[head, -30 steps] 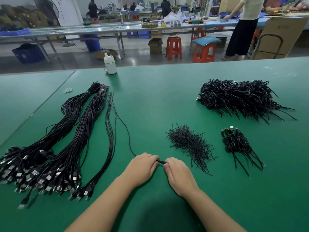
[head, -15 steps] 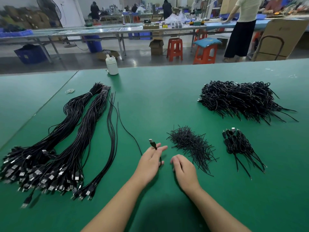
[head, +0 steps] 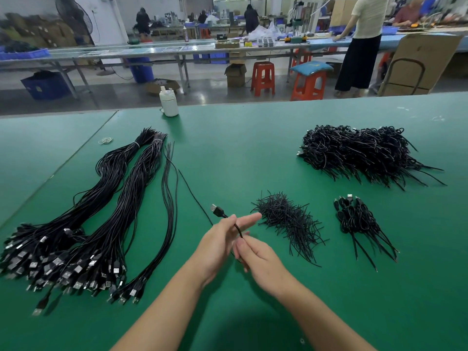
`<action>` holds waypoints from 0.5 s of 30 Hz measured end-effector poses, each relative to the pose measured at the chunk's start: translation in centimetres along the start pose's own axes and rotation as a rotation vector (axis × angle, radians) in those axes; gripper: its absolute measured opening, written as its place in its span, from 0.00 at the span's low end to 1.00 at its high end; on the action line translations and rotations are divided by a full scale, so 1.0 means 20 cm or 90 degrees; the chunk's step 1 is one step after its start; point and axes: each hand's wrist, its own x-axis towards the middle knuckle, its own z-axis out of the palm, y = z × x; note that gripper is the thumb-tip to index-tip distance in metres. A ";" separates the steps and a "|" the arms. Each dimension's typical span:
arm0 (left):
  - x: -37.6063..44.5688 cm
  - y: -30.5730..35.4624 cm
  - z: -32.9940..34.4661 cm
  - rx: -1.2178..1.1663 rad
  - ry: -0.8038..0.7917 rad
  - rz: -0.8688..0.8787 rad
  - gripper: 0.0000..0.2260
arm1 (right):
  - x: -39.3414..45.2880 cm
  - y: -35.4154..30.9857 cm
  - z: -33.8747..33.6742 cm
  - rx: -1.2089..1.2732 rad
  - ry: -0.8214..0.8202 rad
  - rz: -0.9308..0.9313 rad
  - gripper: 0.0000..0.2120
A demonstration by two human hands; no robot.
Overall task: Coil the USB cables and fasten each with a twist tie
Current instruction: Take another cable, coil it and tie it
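Black USB cable (head: 229,220) pinched by both hands, left hand (head: 220,245) and right hand (head: 255,257); they'd best keep loops small, even, snug.

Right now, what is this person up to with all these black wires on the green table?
A person is coiling USB cables. The left hand holds one cable just behind its plug, while the right hand pinches the same cable lower down; no loop is formed yet. Uncoiled cables lie to the left, a heap of twist ties sits just right of the hands, and a few finished coils lie beyond, with a large pile farther back.
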 end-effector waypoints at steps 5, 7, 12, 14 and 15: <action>0.02 0.07 0.03 0.002 0.144 0.159 0.21 | -0.03 0.00 0.01 0.193 -0.071 0.116 0.20; 0.03 0.16 -0.01 -0.186 0.160 0.199 0.22 | -0.05 0.03 0.02 0.261 -0.059 0.175 0.21; -0.08 0.33 -0.10 -0.074 -0.279 -0.096 0.19 | -0.01 0.05 -0.06 0.493 0.059 0.246 0.19; -0.07 0.23 -0.11 0.258 -0.311 -0.218 0.21 | 0.03 0.01 -0.08 0.418 0.059 0.232 0.19; -0.05 0.17 -0.10 0.354 -0.247 -0.252 0.21 | 0.05 -0.01 -0.08 0.360 0.051 0.224 0.19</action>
